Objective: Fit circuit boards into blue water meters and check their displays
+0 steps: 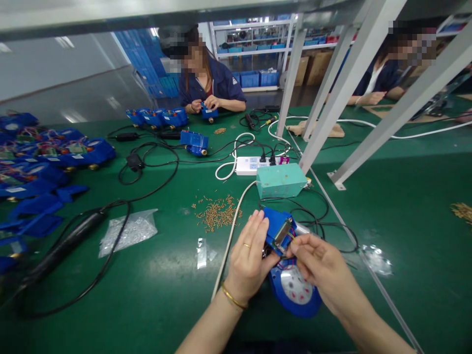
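My left hand [248, 255] is closed round a blue plastic housing [273, 223], tilted so that a small display and wires show on its right side. At that side my right hand [319, 258] pinches close to the thin wires [292, 236]; its fingertips cover what they hold. Just below both hands lies a blue water meter [297, 290] with a round white dial, and wires run from it up toward the housing. Part of the meter's upper edge is hidden by my hands.
Brass screws [219, 214] lie in a heap, left of a white cable. A teal box [282, 181] and a power strip [250, 166] stand ahead. An electric screwdriver [70, 243], a bag of small parts [129, 231] and several blue meters [66, 147] are leftward. Metal posts [332, 93] rise rightward. A co-worker [210, 81] sits opposite.
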